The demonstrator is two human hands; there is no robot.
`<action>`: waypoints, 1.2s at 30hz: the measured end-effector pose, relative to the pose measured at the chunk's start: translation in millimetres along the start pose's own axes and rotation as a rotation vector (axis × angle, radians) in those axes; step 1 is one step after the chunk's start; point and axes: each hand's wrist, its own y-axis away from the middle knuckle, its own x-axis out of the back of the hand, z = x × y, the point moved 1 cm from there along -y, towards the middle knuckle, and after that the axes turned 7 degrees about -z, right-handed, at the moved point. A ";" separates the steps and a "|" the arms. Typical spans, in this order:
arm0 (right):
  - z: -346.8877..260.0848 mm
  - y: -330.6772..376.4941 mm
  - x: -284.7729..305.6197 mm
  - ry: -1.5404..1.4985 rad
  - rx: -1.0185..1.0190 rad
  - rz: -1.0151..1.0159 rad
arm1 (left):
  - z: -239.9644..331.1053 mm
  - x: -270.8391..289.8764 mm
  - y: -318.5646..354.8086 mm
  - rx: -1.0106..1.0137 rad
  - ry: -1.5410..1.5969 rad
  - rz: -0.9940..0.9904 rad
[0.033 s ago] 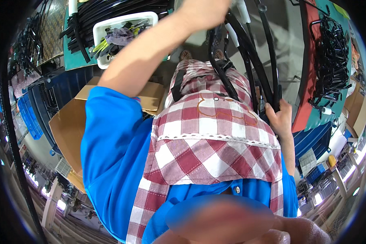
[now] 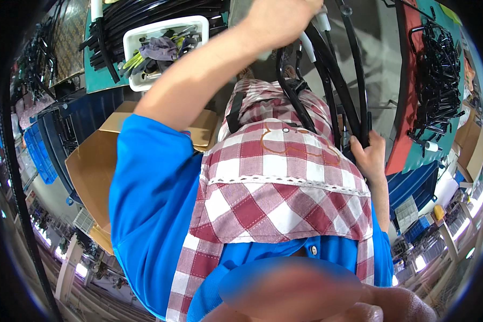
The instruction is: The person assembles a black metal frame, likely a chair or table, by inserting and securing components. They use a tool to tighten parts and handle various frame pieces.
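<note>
One grip reads: your right hand (image 2: pixel 371 155) grasps the black tubular frame (image 2: pixel 333 68); can't tell for your left hand (image 2: pixel 284 19). Slacken the right, frame could tip.

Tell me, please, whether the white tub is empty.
Not empty: the white tub shows a grey cloth-like item and yellow-green pieces inside.

The left green table (image 2: pixel 97 80) is carrying black tubes (image 2: pixel 139 21) and 1 white bin (image 2: pixel 139 82), while the right red-edged table (image 2: pixel 399 154) is bearing bent black rods (image 2: pixel 437 80).
</note>
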 end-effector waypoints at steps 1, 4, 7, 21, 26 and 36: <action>0.3 0.2 -0.3 -0.011 -0.006 0.010 | 7.8 17.6 -2.9 -0.063 -0.059 -0.058; 1.4 1.6 -0.1 0.005 -0.015 -0.001 | -2.0 43.4 -6.2 -0.152 0.070 -0.074; 5.0 0.5 -2.7 -0.035 0.037 0.003 | 11.2 28.8 0.8 -0.090 -0.160 -0.117; 20.4 -7.5 -6.7 -0.162 -0.026 -0.026 | -19.1 22.0 -7.5 -0.142 0.192 0.043; 14.5 -2.5 -11.8 -0.661 -0.050 -0.046 | -6.5 21.7 2.8 -0.127 0.181 -0.020; 25.6 -69.7 41.9 -0.640 0.152 -0.664 | 16.8 39.3 19.1 -0.317 0.185 -0.115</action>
